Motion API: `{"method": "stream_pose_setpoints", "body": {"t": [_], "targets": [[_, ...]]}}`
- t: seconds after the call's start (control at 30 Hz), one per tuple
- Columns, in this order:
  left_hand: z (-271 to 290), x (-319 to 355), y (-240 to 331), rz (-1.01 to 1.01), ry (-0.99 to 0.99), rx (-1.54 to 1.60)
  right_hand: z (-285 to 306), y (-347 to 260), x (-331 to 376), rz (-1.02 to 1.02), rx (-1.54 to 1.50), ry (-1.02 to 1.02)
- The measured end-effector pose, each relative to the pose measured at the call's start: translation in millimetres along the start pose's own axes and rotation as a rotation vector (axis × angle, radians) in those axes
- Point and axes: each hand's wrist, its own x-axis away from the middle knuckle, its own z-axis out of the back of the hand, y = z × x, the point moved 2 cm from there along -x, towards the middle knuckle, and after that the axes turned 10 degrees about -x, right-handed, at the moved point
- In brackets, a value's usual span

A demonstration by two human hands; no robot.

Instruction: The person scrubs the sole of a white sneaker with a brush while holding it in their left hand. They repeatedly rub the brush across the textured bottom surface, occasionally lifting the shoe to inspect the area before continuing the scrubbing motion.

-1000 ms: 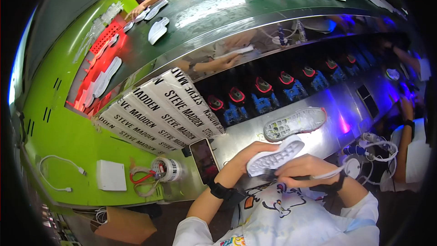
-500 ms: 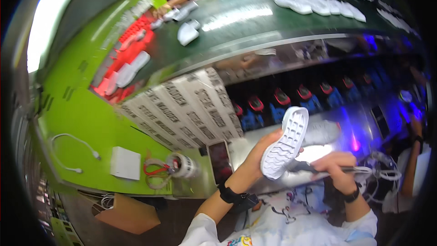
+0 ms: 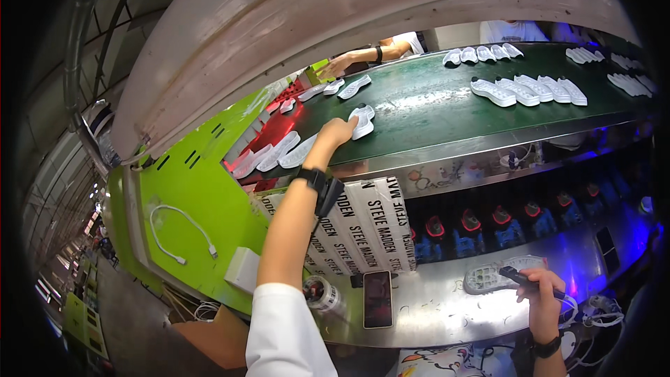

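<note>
My left hand [image 3: 338, 131] reaches out over the green conveyor belt [image 3: 412, 108]. Its fingers close on the near edge of a white shoe sole [image 3: 363, 124], which appears to rest on the belt. At the lower right, my right hand [image 3: 544, 294] grips a dark pen-like tool [image 3: 515, 276] trailing a white cord. The tool's tip hangs over a pale sole [image 3: 483, 280] lying on the metal bench [image 3: 426, 314]. Beyond my left wrist, another white sole [image 3: 300, 152] lies at the belt's red-lit end, partly hidden by my arm.
White soles [image 3: 534, 91] stand in rows along the belt. A co-worker's arm [image 3: 363, 56] reaches over its far side. Below it are a taped box [image 3: 370, 230], a phone [image 3: 377, 300], a jar [image 3: 321, 293] and red-and-blue items [image 3: 469, 227]. A white cable [image 3: 157, 227] lies on the green table.
The sole my left hand held up is no longer in it; that hand has moved forward to a sole on the belt. My right hand keeps the tool, now over the bench. The view has shifted.
</note>
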Motion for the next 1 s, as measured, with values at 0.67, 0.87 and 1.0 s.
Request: {"method": "stream_pose_setpoints", "body": {"t": [0.67, 0.87, 1.0], "targets": [[-229.4, 410.1, 90.0, 0.389, -1.264, 2.183, -6.2, 29.1, 35.5, -0.596, 0.168, -0.23], [-268.0, 430.0, 87.9, 0.637, -1.249, 2.316, -12.7, 69.9, 49.3, 0.059, 0.728, -0.434], [-268.4, 425.7, 72.7, 0.515, -1.311, 2.408, -0.5, 68.4, 19.9, -0.262, 0.536, -0.004]]}}
